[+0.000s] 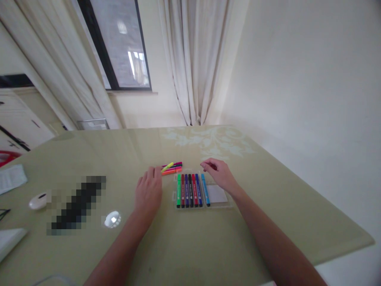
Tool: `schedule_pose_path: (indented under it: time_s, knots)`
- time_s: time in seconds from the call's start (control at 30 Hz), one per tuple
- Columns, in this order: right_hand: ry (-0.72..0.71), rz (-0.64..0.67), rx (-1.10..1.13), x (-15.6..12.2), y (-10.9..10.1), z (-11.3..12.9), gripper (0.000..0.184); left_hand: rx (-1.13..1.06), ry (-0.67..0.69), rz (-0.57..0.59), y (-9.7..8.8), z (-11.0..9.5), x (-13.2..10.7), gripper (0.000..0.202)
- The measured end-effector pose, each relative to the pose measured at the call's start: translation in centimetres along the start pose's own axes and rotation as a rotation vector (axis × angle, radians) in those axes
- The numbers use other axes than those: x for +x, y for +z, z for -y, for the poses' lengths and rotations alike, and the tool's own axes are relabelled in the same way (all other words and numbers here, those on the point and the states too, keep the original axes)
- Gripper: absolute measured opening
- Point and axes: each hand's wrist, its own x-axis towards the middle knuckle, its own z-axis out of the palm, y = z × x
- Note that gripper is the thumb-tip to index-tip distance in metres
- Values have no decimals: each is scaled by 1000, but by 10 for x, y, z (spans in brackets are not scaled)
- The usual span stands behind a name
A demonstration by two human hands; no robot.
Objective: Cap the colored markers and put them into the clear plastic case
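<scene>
My left hand rests at the left ends of several loose markers, its fingers stretched forward and nothing visibly gripped. A yellow marker lies slantwise across that pile, close to the fingertips. My right hand hovers over the back right of a clear plastic case, thumb and forefinger pinched together with nothing seen between them. Inside the case a row of upright-lying markers runs from a green marker to a blue marker. A light blue marker lies slightly tilted in the right section, beside a white card.
The case and loose markers lie on a large greenish table. To the left are a white mouse, a blurred-out dark object, a shiny white round spot and a paper packet. A wall borders the right side.
</scene>
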Motion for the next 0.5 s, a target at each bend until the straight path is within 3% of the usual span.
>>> schedule_pose_path:
  time_s: [0.1, 0.17, 0.27, 0.4, 0.5]
  knots:
    - [18, 89, 149, -3, 6, 5, 31, -407, 52, -74, 4, -22, -8, 35]
    - [41, 163, 264, -5, 9, 9, 37, -658, 135, -35, 7, -38, -15, 29]
    - [68, 199, 354, -6, 11, 13, 43, -837, 178, 43, 11, -55, -25, 28]
    - [82, 139, 432, -4, 7, 13, 43, -824, 244, 133, 12, -61, -33, 35]
    - [118, 45, 458, 1, -3, 5, 42, -604, 480, 185, 17, -60, -38, 50]
